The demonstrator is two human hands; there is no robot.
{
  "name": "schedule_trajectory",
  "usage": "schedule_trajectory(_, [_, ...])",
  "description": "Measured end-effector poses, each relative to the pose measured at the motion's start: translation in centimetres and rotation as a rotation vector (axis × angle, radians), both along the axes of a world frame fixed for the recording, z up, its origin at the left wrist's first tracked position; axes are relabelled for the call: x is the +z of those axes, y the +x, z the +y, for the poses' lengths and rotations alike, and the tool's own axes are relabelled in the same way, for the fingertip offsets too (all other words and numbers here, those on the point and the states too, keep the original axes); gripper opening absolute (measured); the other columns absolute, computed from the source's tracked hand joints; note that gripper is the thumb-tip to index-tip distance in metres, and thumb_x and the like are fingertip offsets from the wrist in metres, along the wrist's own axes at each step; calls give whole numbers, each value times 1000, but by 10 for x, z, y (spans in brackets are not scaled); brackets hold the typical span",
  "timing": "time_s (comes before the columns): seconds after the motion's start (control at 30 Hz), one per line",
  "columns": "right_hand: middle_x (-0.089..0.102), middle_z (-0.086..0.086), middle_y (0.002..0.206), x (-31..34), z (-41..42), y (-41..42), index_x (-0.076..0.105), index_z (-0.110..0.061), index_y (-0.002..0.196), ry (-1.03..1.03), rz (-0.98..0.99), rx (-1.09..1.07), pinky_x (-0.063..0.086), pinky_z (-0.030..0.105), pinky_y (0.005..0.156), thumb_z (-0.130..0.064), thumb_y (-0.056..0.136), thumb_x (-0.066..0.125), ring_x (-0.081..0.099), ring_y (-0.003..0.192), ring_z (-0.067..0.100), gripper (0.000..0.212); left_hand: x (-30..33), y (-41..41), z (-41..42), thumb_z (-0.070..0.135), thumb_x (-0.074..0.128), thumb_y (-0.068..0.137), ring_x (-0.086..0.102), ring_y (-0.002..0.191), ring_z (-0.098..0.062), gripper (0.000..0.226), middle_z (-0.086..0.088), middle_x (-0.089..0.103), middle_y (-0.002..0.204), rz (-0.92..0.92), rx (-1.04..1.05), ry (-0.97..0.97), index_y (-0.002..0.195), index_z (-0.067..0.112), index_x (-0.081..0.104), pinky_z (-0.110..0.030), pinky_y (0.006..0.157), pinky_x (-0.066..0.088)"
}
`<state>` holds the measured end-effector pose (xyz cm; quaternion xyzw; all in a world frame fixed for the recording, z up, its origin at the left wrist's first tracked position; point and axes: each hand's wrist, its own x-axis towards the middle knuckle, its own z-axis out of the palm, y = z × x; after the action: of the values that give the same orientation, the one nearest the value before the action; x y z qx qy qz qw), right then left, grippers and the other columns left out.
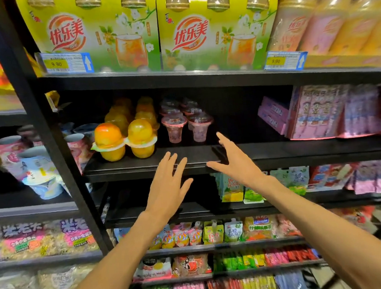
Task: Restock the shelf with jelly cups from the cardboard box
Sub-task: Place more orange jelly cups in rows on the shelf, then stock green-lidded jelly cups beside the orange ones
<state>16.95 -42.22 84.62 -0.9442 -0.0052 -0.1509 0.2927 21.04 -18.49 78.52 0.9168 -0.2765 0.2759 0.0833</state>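
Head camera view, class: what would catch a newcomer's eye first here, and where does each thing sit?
Two bare hands reach toward the middle shelf, the left hand and right hand both open and empty at its front edge. Behind them stand orange jelly cups at left and pink jelly cups beside them. Above, on the top shelf, sit two bright green boxes with red lettering.
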Motion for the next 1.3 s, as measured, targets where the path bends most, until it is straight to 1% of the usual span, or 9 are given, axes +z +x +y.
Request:
schedule_trajectory(0.13, [30, 0, 168, -16, 11, -29, 16, -28, 166, -218, -70, -34, 30, 50, 124, -65, 88, 70, 27, 155, 20, 102, -16, -17, 22, 53, 42, 106, 12, 159, -33, 71, -19, 19, 169, -50, -36, 86, 164, 16, 23, -50, 125, 26])
schedule_trajectory(0.27, [16, 4, 172, -45, 26, -55, 13, -26, 166, -439, -101, -74, 13, 54, 129, -71, 89, 60, 6, 161, 22, 101, -38, -33, 41, 53, 34, 107, 0, 160, -34, 72, -20, 2, 171, -41, -60, 147, 165, 16, 14, -50, 126, 22])
schedule_trajectory(0.4, [13, 8, 173, -79, 42, -80, 16, -23, 166, -561, -100, -53, 7, 56, 129, -76, 89, 50, 1, 161, 27, 100, -66, -44, 56, 54, 37, 105, 2, 160, -34, 75, -18, 5, 172, 28, -83, 161, 165, 16, 14, -52, 126, 23])
schedule_trajectory(0.53, [19, 10, 172, -120, 61, -96, 19, -21, 166, -615, -15, 15, 14, 59, 127, -80, 88, 41, 10, 160, 30, 100, -104, -61, 76, 55, 31, 106, 10, 159, -33, 71, -17, 12, 171, 90, -84, 202, 165, 17, 17, -50, 126, 24])
schedule_trajectory(0.7, [20, 7, 172, -179, 77, -102, 13, -24, 166, -578, 135, 97, 16, 59, 126, -82, 89, 39, 12, 160, 27, 100, -149, -72, 98, 54, 41, 106, 14, 158, -32, 69, -14, 16, 170, 332, -77, 140, 163, 19, 25, -50, 127, 22])
schedule_trajectory(0.8, [16, 8, 172, -209, 86, -103, 11, -25, 166, -528, 226, 159, 11, 59, 127, -77, 91, 46, 9, 161, 28, 98, -183, -78, 111, 54, 45, 104, 32, 152, -38, 69, -19, 33, 164, 403, -93, 111, 159, 13, 39, -53, 123, 30])
schedule_trajectory(1.0, [13, 6, 173, -279, 106, -102, 5, -26, 166, -431, 427, 295, 9, 56, 128, -74, 89, 58, 7, 160, 27, 106, -246, -102, 136, 54, 38, 106, 31, 151, -37, 68, -15, 29, 166, 662, 41, 138, 163, 18, 28, -49, 124, 29])
schedule_trajectory(1.23, [10, 3, 173, -370, 132, -110, -1, -28, 166, -351, 636, 390, 6, 50, 129, -74, 92, 53, 6, 160, 22, 103, -323, -130, 168, 45, 49, 106, 35, 148, -39, 63, -19, 39, 160, 870, 147, 69, 159, 13, 36, -49, 123, 32])
schedule_trajectory(1.3, [14, 5, 172, -405, 137, -111, 1, -29, 166, -329, 670, 389, 12, 53, 128, -76, 90, 53, 12, 159, 25, 104, -354, -136, 177, 43, 54, 104, 37, 147, -40, 64, -20, 40, 159, 924, 167, 55, 158, 13, 36, -49, 119, 37])
